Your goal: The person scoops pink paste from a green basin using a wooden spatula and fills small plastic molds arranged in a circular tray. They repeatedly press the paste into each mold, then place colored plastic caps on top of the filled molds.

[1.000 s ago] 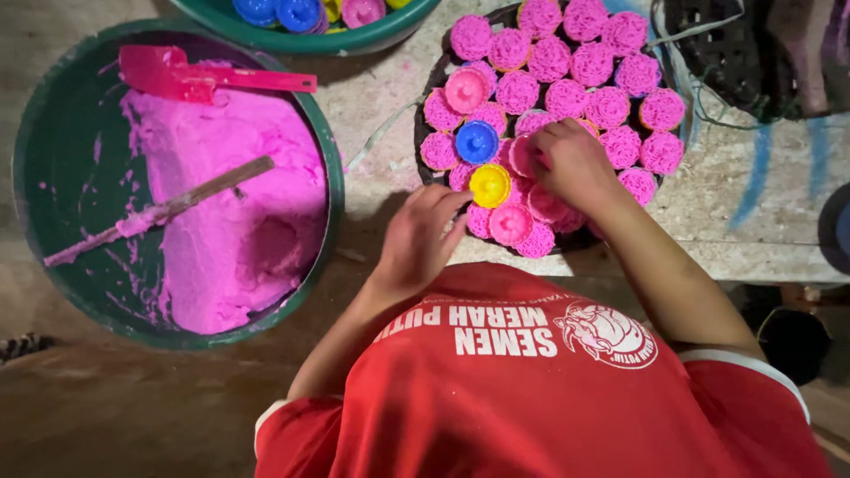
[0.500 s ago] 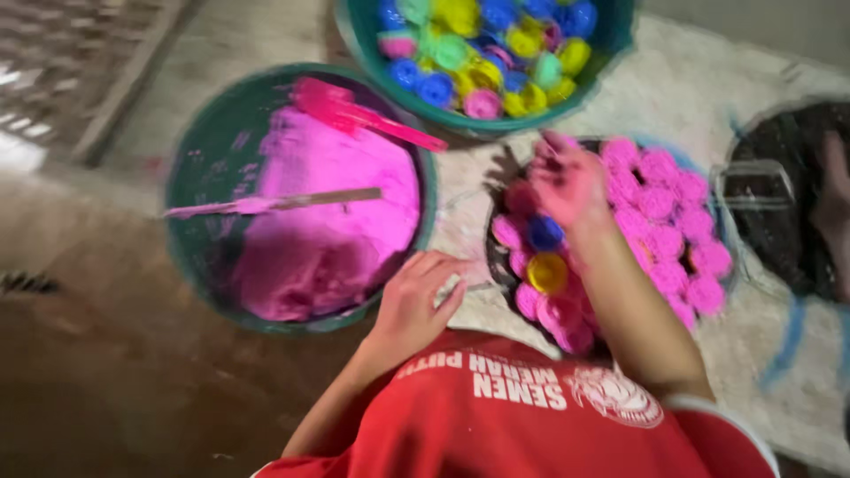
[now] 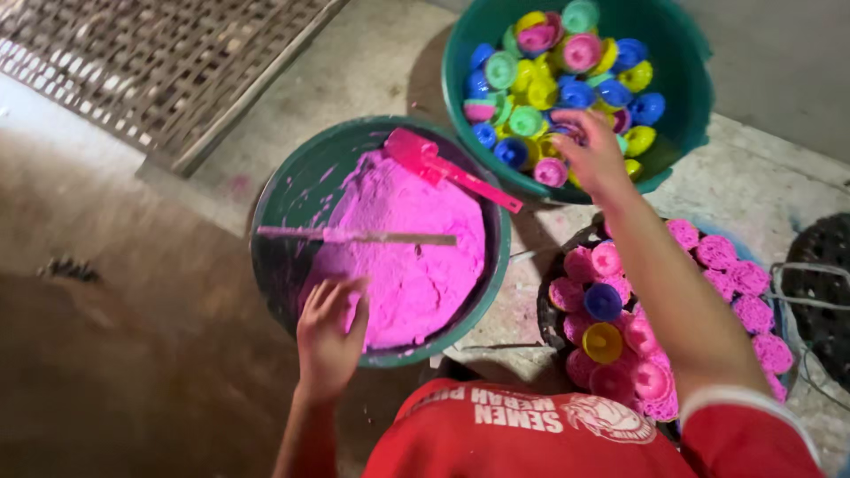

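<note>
Nearest us, the red shirt fills the bottom edge. Our left hand sits on the near rim of the green basin, fingers spread loose, tips touching the pink dough inside, holding nothing. A flat stick lies across the dough, and a pink scoop rests on the basin's far rim w/ its handle pointing right. Right of the basin, a dark tray carries pink molded cakes plus a blue mold and a yellow mold. Beyond the basin, far right of it, our right hand reaches into the teal tub of coloured plastic molds; fingers curled down among them, can't tell if they grip one. Far left of the basin lies a woven mat.
</note>
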